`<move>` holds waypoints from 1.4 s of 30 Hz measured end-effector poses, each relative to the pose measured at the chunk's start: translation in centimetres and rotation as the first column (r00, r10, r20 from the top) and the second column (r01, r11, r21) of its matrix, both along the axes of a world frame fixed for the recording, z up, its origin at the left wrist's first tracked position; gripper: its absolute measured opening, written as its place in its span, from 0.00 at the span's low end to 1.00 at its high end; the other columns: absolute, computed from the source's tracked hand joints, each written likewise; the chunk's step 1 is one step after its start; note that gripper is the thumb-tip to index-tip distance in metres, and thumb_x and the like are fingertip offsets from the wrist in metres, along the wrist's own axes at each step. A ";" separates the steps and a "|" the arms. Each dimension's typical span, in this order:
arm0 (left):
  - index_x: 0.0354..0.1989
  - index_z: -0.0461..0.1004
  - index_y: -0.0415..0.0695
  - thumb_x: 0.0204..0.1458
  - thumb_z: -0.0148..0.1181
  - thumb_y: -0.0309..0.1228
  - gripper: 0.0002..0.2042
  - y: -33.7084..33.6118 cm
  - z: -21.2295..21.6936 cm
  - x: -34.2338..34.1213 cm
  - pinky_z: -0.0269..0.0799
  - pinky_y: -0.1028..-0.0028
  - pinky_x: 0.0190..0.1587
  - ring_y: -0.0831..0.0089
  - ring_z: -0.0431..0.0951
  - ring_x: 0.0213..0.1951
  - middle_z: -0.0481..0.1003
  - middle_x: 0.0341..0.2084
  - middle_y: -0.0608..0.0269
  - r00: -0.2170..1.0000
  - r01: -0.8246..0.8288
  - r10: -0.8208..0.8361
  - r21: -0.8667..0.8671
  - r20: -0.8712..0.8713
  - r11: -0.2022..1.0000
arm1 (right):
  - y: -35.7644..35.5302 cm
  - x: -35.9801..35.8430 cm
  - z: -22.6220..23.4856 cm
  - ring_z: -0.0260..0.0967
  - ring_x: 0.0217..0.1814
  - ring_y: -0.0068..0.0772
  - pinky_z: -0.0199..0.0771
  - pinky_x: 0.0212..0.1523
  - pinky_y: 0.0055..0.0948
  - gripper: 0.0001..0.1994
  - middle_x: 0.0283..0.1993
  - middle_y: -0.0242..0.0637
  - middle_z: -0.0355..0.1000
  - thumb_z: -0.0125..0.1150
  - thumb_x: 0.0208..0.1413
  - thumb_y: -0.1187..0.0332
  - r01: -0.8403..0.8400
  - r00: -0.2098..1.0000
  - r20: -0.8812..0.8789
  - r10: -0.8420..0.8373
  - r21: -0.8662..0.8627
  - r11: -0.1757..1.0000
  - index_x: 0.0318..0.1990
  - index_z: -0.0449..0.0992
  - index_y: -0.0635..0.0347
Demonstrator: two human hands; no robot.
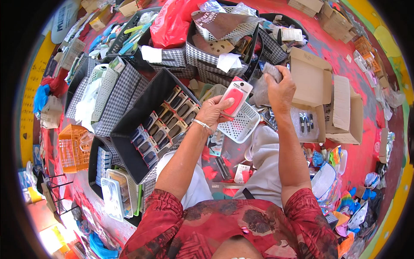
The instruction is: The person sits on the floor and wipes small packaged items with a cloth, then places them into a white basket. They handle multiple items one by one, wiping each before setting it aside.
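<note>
A: Starting on the left?

B: With the orange basket [71,149], then the black box [130,123], tilted and open, patterned on the outside, lined with rows of carded oval pieces [184,108].

A: Any hand in among those rows?

B: None. Left hand [212,113] just past the box's right side, fingers closed around the carded pink piece [233,100], thumb over the front, card raised at a slant.

A: And underneath?

B: White perforated basket [239,129], below the pink piece.

A: Further right?

B: Right hand [281,88], fingers pinched narrow on crumpled plastic [260,93], held up near the pink piece. Hard to tell from here whether empty or wrapped around something.

A: Beyond that?

B: Open cardboard box [308,82], lid up, with slim black pieces [307,122] in clear wrapping in the lower half.

A: Judging from all this, at which step?

B: Probably midway through handling a single piece: out in the open, front in view, not laid in any box or basket.

A: And called for next?

B: Most likely a freed right hand, plastic put aside; a steady left grip on the card; then a gentle lowering, without knocking the neat rows.
</note>
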State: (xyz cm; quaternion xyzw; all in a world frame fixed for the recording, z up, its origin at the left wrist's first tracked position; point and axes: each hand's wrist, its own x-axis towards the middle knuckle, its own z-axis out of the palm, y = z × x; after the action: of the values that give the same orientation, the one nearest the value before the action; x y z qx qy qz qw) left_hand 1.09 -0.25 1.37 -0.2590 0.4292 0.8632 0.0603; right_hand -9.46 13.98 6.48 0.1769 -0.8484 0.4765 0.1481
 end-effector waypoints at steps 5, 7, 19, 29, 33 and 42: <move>0.40 0.71 0.36 0.42 0.64 0.34 0.19 1.2 -0.2 0.0 0.73 0.79 0.23 0.77 0.75 0.24 0.75 0.28 0.62 0.997 0.030 -0.043 -0.201 -0.063 0.979 | -1.2 1.1 -1.0 0.67 0.41 0.47 0.66 0.43 0.36 0.11 0.36 0.46 0.70 0.56 0.40 0.75 -0.555 0.827 -0.064 0.558 0.062 0.829 0.35 0.71 0.64; 0.40 0.71 0.36 0.43 0.64 0.33 0.18 0.8 0.0 0.2 0.72 0.79 0.22 0.77 0.75 0.24 0.75 0.28 0.61 0.999 0.031 -0.039 -0.192 -0.034 0.981 | -1.1 0.5 -1.6 0.67 0.40 0.46 0.66 0.43 0.32 0.13 0.35 0.46 0.70 0.59 0.40 0.75 -0.366 0.927 -0.054 0.372 0.088 0.926 0.38 0.71 0.63; 0.42 0.69 0.38 0.47 0.60 0.31 0.15 0.6 0.5 -0.3 0.77 0.78 0.23 0.78 0.76 0.25 0.74 0.29 0.63 0.957 -0.105 0.115 0.052 -0.266 0.993 | 0.9 -0.8 -2.6 0.67 0.30 0.22 0.67 0.32 0.25 0.11 0.29 0.31 0.70 0.57 0.51 0.63 0.191 0.533 0.644 0.548 -0.723 0.664 0.34 0.71 0.62; 0.57 0.56 0.38 0.54 0.50 0.35 0.24 2.5 -0.6 -0.8 0.67 0.77 0.42 0.74 0.70 0.39 0.69 0.37 0.59 0.884 -0.248 -0.180 -0.761 -0.430 0.599 | -1.4 1.3 -2.9 0.69 0.31 0.28 0.68 0.33 0.27 0.17 0.29 0.40 0.72 0.59 0.46 0.62 -0.079 0.852 0.460 0.250 -0.360 0.930 0.36 0.70 0.69; 0.55 0.58 0.37 0.58 0.41 0.41 0.22 2.7 -0.9 -0.7 0.66 0.75 0.42 0.73 0.70 0.38 0.69 0.36 0.61 0.946 -0.135 -0.156 -0.781 -0.285 0.609 | -3.1 2.3 -3.5 0.68 0.37 0.33 0.67 0.40 0.29 0.22 0.35 0.45 0.70 0.59 0.47 0.56 -0.093 0.877 0.407 0.255 -0.378 0.921 0.40 0.68 0.69; 0.48 0.64 0.36 0.58 0.35 0.39 0.20 -0.8 -1.4 -0.1 0.68 0.60 0.47 0.61 0.72 0.44 0.69 0.45 0.48 0.972 -0.065 0.151 0.414 -0.178 0.908 | -1.5 3.1 -1.3 0.66 0.36 0.20 0.67 0.39 0.19 0.08 0.35 0.30 0.70 0.54 0.47 0.74 -0.569 0.600 0.401 0.692 -0.394 0.722 0.36 0.74 0.60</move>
State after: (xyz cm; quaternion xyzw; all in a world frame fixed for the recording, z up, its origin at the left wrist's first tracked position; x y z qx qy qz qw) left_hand 0.94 -1.08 0.01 -0.1737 0.2299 0.9574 0.0197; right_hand -6.34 12.47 5.16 0.3125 -0.6761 0.6196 -0.2478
